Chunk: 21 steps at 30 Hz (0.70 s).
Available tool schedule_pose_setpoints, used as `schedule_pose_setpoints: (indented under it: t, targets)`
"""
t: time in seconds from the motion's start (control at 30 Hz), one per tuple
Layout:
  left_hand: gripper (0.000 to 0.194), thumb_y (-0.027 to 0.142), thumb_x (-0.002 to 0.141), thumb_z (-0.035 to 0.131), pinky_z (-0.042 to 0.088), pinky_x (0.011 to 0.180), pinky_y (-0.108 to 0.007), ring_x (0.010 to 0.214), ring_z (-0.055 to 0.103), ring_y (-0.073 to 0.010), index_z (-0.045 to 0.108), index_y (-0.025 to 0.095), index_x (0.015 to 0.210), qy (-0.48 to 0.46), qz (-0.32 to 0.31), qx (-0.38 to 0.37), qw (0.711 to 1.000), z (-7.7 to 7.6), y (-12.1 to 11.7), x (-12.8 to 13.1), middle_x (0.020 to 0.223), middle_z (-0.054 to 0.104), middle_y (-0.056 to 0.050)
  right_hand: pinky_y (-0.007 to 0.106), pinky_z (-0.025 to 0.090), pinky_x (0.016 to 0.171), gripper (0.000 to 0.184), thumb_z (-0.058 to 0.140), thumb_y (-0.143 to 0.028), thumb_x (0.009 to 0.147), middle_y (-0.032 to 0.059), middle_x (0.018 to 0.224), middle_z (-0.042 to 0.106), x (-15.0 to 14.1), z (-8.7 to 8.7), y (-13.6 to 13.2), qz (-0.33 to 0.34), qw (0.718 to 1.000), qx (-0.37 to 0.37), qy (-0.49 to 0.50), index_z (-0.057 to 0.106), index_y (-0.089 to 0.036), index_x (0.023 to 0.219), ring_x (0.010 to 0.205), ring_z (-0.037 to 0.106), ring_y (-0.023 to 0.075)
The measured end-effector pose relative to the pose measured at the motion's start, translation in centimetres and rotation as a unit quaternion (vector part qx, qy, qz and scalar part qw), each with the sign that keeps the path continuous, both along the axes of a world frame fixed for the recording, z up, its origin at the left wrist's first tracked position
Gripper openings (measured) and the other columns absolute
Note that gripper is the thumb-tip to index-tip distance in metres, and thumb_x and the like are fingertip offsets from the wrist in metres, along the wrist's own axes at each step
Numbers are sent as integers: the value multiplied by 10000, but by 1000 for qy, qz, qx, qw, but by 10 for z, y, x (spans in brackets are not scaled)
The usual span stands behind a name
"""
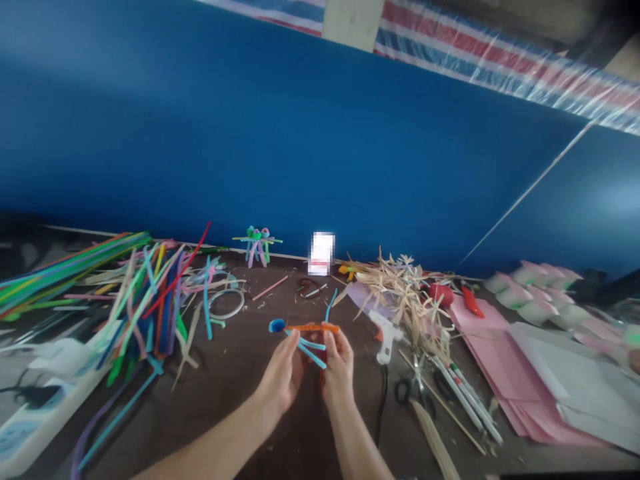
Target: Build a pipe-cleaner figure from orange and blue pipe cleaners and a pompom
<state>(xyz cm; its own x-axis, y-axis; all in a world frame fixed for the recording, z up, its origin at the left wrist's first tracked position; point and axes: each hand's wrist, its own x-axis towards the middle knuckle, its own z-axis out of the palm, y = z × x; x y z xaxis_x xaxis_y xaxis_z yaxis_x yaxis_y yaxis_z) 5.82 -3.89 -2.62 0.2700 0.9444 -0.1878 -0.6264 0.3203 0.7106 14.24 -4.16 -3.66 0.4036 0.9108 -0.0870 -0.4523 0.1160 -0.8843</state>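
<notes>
Both my hands are raised over the dark table (pixel 240 387) and pinch a small pipe-cleaner figure (pixel 313 332). It has an orange body, a blue ball at its left end and light blue strands hanging and sticking up. My left hand (pixel 281 379) is closed on the strands below the blue ball. The fingers of my right hand (pixel 339 368) are closed on the orange part near its right end.
A big pile of coloured pipe cleaners (pixel 145 293) lies at the left, with a power strip (pixel 35 417) near the front left edge. A finished pipe-cleaner figure (pixel 257 243) stands at the blue wall. Right of my hands lie a glue gun (pixel 385 337), straw pieces (pixel 407 293), scissors (pixel 413 390), pens and pink paper (pixel 495 363).
</notes>
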Motion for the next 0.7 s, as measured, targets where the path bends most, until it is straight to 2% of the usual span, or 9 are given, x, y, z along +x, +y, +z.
schedule_pose_setpoints:
  t: [0.13,0.27,0.37,0.53,0.6,0.7]
  targets:
    - [304,326,654,669,461,716,-293,815,615,-212,623,124,877,24,48,-3,999,5,5,3,822,675,-73,288,488,656,237,619,-380,686,25,765,658,-5,-3,-5,-9,1000,17,-25,618,-185,821,699,615,169]
    - [398,323,649,672,450,778,-310,879,604,-223,590,136,992,76,80,49,993,2,-2,5,909,669,-80,289,492,628,281,610,-420,675,30,757,657,-11,-7,-4,-36,999,-3,-7,611,-190,838,690,618,176]
    - [405,338,652,666,446,786,-300,912,593,-222,590,136,994,89,95,57,990,2,-3,6,947,658,-89,302,496,632,300,595,-428,688,45,779,660,-15,-10,-4,-19,1000,3,10,602,-188,868,715,623,189]
    - [311,350,582,711,475,663,-285,736,627,-200,641,120,778,62,88,-31,994,7,7,4,725,674,-60,309,490,701,256,594,-388,704,44,846,649,-18,-10,-7,-5,1000,21,-3,616,-180,851,786,612,187]
    - [284,320,557,728,473,623,-272,656,621,-172,647,124,746,60,80,-35,994,8,10,2,661,663,-35,300,488,701,243,599,-377,701,37,826,648,-17,-8,-8,6,1000,14,0,621,-177,837,771,609,177]
    - [255,279,560,726,465,584,-253,570,596,-142,656,124,750,99,85,1,991,4,12,-4,590,642,-9,255,486,621,235,599,-385,698,24,763,639,-14,-5,-11,22,1000,-10,4,618,-172,796,701,601,152]
